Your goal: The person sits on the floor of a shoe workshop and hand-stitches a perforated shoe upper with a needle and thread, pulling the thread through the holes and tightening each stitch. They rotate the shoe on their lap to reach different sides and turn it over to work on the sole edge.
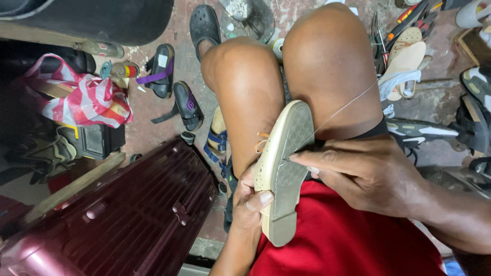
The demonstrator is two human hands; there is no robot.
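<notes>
Shoe [282,168] sits sole-up on the lap, wedged against the knees, one only in hand. Cream sole, grey tread patches, orange lace showing at its left edge.

Head view:
- Left hand [249,199]: wrapped around the shoe from below, thumb across the sole near the heel, fingers curled shut on it.
- Right hand [365,174]: fingertips pinched together at the sole's edge, on what looks like a needle; too small to confirm. One thread [342,108] runs taut from the pinch up and right across the right knee.
- Red shorts [342,240] directly under both hands.
- Left of the left hand: one maroon suitcase [128,220], lying flat, close by.
- Beyond the left hand, past the knees: two dark sandals [174,94] with purple straps on the floor, one blue sandal [217,140] on the foot.
- Far left: one red-and-white striped bag [84,97].
- Beyond the right hand: pile of insoles [406,59] and shoes, count unclear.
</notes>
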